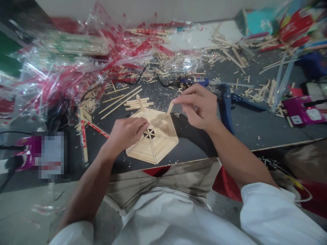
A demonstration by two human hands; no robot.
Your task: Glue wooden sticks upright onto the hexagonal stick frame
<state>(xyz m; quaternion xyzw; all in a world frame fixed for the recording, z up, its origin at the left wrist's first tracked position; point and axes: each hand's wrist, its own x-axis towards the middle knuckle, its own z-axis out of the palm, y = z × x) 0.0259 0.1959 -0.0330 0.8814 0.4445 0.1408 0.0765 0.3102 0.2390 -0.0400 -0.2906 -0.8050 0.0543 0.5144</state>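
Note:
A flat hexagonal panel of thin wooden sticks (163,149) lies near the table's front edge, with ridges running from its corners to a small opening in the middle. Over its left side rests my left hand (129,134), fingers together and thumb near the centre, gripping it against the table. My right hand (199,105) is at the upper right corner, thumb and forefinger pinching the top of a short wooden stick (170,109) that slants up from there. Another stick (139,102) juts out at the upper left corner. Behind the panel lies a small pile of cut sticks (138,103).
Blue-handled cutters (226,105) lie right of my right hand, and a blue glue gun (194,81) lies behind it. Crumpled plastic wrappers (84,64) cover the back left. Stick offcuts (230,51) litter the back. Red-marked chopsticks (83,129) lie at left; a purple box (304,110) sits at right.

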